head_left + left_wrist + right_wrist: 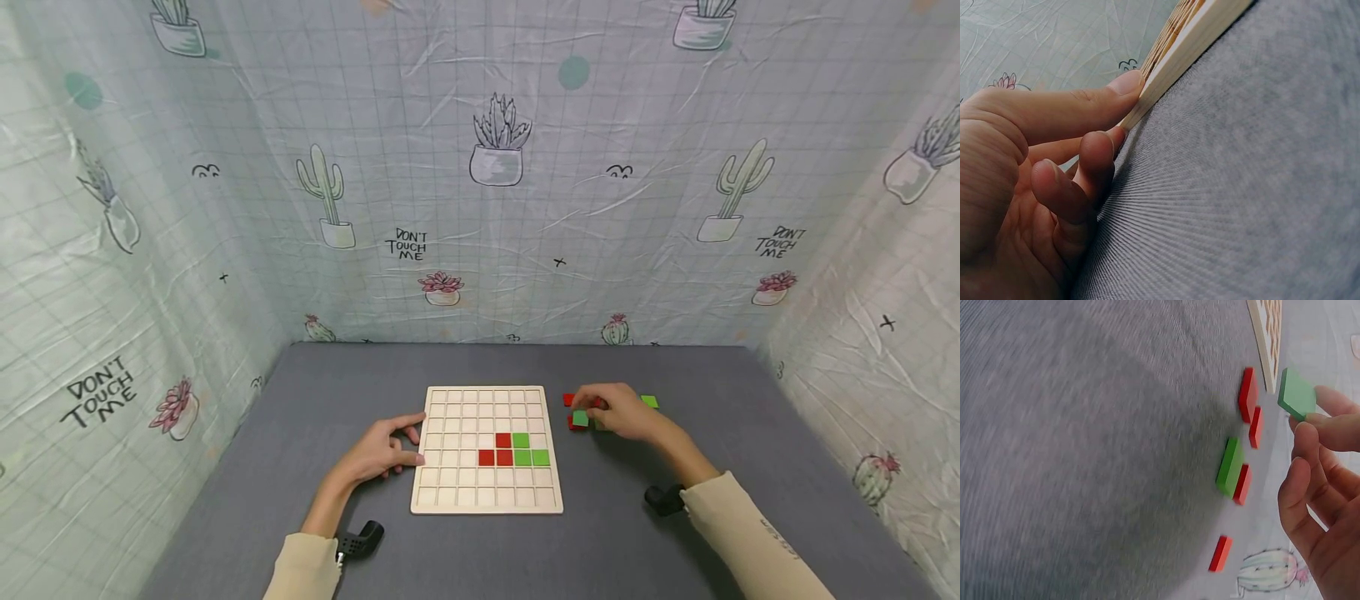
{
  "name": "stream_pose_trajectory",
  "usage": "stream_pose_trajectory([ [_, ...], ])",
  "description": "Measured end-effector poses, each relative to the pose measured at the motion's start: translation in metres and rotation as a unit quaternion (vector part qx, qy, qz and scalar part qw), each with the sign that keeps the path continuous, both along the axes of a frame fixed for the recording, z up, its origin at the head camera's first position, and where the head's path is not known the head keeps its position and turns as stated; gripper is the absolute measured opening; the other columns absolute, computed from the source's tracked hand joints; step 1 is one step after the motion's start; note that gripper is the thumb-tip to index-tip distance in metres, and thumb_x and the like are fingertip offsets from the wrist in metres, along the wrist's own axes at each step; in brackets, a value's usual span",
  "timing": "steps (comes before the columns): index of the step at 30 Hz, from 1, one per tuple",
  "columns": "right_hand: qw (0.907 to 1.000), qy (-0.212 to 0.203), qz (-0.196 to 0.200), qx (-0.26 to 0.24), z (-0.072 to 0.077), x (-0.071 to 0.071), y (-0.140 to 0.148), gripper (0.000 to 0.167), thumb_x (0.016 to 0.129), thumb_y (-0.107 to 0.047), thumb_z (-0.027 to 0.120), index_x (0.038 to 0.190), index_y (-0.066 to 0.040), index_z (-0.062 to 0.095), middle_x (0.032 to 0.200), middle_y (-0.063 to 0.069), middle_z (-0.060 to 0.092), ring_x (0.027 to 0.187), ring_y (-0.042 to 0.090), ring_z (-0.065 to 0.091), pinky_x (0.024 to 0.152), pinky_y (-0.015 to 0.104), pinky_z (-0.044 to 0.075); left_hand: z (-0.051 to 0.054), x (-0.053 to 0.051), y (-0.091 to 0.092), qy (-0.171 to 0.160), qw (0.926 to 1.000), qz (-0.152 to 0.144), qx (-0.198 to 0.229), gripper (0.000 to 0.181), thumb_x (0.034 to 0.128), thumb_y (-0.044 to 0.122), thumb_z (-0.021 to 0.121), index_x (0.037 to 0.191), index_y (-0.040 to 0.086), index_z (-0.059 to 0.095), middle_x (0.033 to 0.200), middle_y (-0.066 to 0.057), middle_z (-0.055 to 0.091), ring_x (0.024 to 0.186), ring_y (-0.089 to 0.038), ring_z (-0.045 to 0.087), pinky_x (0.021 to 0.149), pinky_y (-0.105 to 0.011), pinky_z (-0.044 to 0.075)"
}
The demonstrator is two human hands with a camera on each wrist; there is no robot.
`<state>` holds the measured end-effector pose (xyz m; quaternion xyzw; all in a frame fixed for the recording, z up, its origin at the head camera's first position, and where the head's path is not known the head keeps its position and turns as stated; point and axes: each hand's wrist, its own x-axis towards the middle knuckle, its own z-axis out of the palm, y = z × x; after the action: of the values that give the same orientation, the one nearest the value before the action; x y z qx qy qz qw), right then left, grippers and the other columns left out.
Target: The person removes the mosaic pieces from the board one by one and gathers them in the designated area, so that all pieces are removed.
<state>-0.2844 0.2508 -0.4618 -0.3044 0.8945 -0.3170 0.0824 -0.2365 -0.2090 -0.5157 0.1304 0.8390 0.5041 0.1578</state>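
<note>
A pale wooden grid board [450, 496] lies flat on the grey table. In its grid sit three red tiles [487, 457] beside three green tiles [522, 457]. My left hand [375, 450] rests at the board's left edge, thumb and index finger spread apart and touching that edge; the other fingers are bent loosely below in the left wrist view. Right of the board, my right hand [626, 412] pinches a square green tile [1297, 395] between thumb and fingertips, raised above the table. Under and around this hand lie loose red tiles [1248, 394] and a green tile [1231, 469].
Another loose green tile [649, 402] lies beyond my right wrist. The grey tabletop [480, 558] surrounds the board. A patterned cloth [495, 233] with printed cacti hangs behind and along both sides. Black wrist cameras [363, 540] sit below both hands.
</note>
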Motion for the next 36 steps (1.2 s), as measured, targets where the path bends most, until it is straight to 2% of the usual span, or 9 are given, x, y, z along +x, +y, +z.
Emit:
stream_pose_trajectory([
  [9,0.9994,-0.016,-0.029,0.005,0.004,0.000,0.026,0.023,0.098,0.003,0.060,0.115,-0.006,0.072,0.107,0.013,0.075,0.065,0.015,0.061,0.060,0.027,0.049,0.000,0.000,0.000,0.002,1.0000,0.001,-0.002,0.077,0.0868,0.021,0.085,0.154,0.009,0.049,0.111,-0.012,0.062,0.053,-0.011,0.053,0.042,-0.028,0.041],
  [14,0.9990,-0.011,-0.042,0.010,0.001,0.000,0.039,0.023,0.096,0.005,0.061,0.114,-0.005,0.072,0.106,0.014,0.074,0.068,0.008,0.061,0.061,0.027,0.052,-0.001,-0.001,0.000,0.003,1.0000,0.002,0.000,0.078,0.0862,0.020,0.085,0.154,0.007,0.049,0.110,-0.012,0.062,0.053,-0.010,0.053,0.042,-0.028,0.041],
  [24,0.9980,-0.021,-0.056,0.020,-0.003,0.001,0.063,0.022,0.097,0.004,0.061,0.112,-0.005,0.073,0.104,0.016,0.074,0.068,0.010,0.062,0.060,0.028,0.051,-0.004,-0.002,0.000,0.004,1.0000,0.004,0.001,0.078,0.0857,0.019,0.085,0.154,0.007,0.049,0.110,-0.012,0.062,0.052,-0.010,0.053,0.041,-0.028,0.041],
  [30,0.9972,-0.027,-0.063,0.031,-0.009,0.001,0.073,0.021,0.097,0.003,0.062,0.109,-0.008,0.075,0.101,0.012,0.075,0.066,0.005,0.058,0.058,0.027,0.049,-0.005,-0.003,-0.002,0.005,1.0000,0.001,0.002,0.078,0.0861,0.019,0.085,0.154,0.007,0.049,0.110,-0.012,0.061,0.052,-0.010,0.053,0.041,-0.028,0.041],
  [36,0.9966,-0.025,-0.073,0.029,-0.013,0.003,0.075,0.022,0.098,0.002,0.061,0.109,-0.010,0.075,0.100,0.010,0.074,0.064,0.005,0.056,0.057,0.027,0.047,-0.005,-0.002,-0.001,0.004,1.0000,0.001,0.000,0.079,0.0864,0.020,0.085,0.155,0.008,0.048,0.111,-0.012,0.061,0.053,-0.010,0.053,0.041,-0.028,0.041],
])
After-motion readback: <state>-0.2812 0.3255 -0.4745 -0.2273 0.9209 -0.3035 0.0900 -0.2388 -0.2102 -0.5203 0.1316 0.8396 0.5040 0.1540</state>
